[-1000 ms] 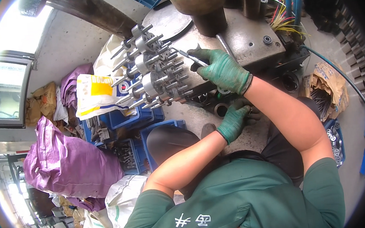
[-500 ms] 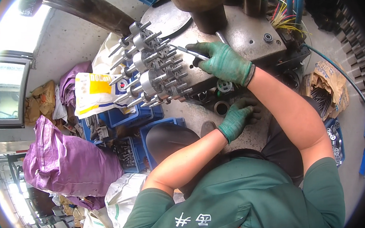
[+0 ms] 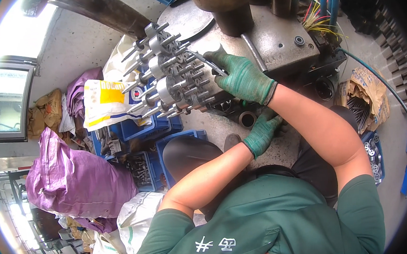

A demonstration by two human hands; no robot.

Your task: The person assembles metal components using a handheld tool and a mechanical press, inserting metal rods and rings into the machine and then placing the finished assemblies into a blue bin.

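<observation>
My right hand (image 3: 246, 78), in a green glove, is closed around a slim grey metal tool (image 3: 207, 63). Its far tip reaches the edge of a cluster of round metal parts with many pins (image 3: 173, 72). This cluster stands at the left side of a heavy metal machine block (image 3: 279, 34). Lower down, under my right forearm, my gloved left hand (image 3: 261, 136) has its fingers stretched out, with the fingertips partly hidden. A dark ring-shaped part (image 3: 247, 119) lies just beside it. Nothing shows in the left hand.
A metal rod (image 3: 254, 52) leans on the block, near a small bearing (image 3: 299, 40). Blue bins (image 3: 180, 137) with metal parts stand at the left, beside a purple sack (image 3: 75, 178). Coloured wires (image 3: 319, 22) and a torn paper sack (image 3: 366, 92) are at the right.
My right hand has moved left and slightly nearer with the metal tool, uncovering more of the rod on the block. The left hand's fingers have shifted slightly, more under the right forearm.
</observation>
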